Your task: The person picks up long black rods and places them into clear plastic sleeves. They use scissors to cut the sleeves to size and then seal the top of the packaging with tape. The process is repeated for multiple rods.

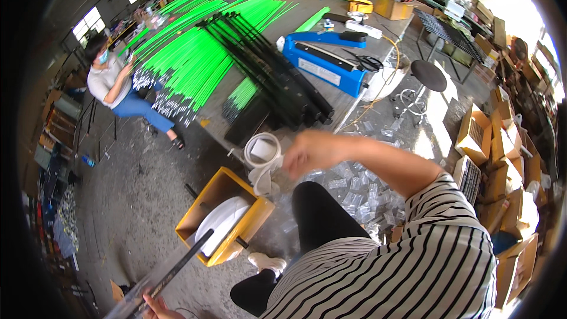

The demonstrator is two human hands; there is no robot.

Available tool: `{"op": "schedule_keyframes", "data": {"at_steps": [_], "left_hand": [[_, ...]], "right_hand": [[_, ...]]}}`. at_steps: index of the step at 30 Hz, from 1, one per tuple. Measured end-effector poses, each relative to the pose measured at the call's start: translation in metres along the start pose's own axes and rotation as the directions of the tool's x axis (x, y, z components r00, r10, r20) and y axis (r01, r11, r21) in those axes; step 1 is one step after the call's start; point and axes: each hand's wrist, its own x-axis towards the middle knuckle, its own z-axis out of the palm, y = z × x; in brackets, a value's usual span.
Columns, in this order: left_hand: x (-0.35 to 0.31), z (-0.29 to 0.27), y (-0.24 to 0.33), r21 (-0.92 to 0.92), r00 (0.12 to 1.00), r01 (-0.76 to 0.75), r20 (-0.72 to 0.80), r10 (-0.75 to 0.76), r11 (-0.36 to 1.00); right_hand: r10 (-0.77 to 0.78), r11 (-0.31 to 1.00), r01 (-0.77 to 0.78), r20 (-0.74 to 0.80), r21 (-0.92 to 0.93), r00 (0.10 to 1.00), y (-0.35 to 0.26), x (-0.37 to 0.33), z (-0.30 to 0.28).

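Head: right fingers (295,161) blurred, indistinct

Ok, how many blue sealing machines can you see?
1: the blue sealing machine is on the table, just right of the black poles and beyond the right hand. Another could be hidden from view.

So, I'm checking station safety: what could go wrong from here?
The black rod in the left hand, pointing toward the yellow box, might snag it. Someone could slip on the clear plastic pieces strewn across the floor. The bundled black poles near the table's edge might get knocked off.
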Motion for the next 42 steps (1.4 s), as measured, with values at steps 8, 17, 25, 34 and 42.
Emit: {"op": "schedule_keyframes", "data": {"at_steps": [8,17,25,34,42], "left_hand": [[0.022,-0.024,-0.001,0.005,0.995,-0.095,-0.035,0.096,0.995],[0.028,-0.045,0.035,-0.043,0.993,0.093,0.071,-0.09,0.995],[0.016,-0.081,0.045,0.006,0.993,0.112,0.044,-0.112,0.994],[0.021,-0.108,0.031,-0.018,0.986,0.15,0.082,-0.148,0.989],[0.037,-0.136,0.032,-0.034,0.986,0.152,0.074,-0.149,0.988]], "right_hand": [[0.269,0.963,-0.206,-0.67,0.175,0.691,0.04,-0.045,-0.031],[0.107,0.075,-0.7,-0.692,-0.71,0.714,0.352,-0.205,-0.246],[0.267,0.306,-0.785,-0.743,-0.538,0.613,0.395,-0.179,-0.254],[0.25,0.02,-0.918,-0.887,-0.397,0.389,0.352,-0.167,-0.242],[-0.077,0.714,-0.666,-0.97,-0.216,0.233,0.175,-0.167,-0.17]]}}
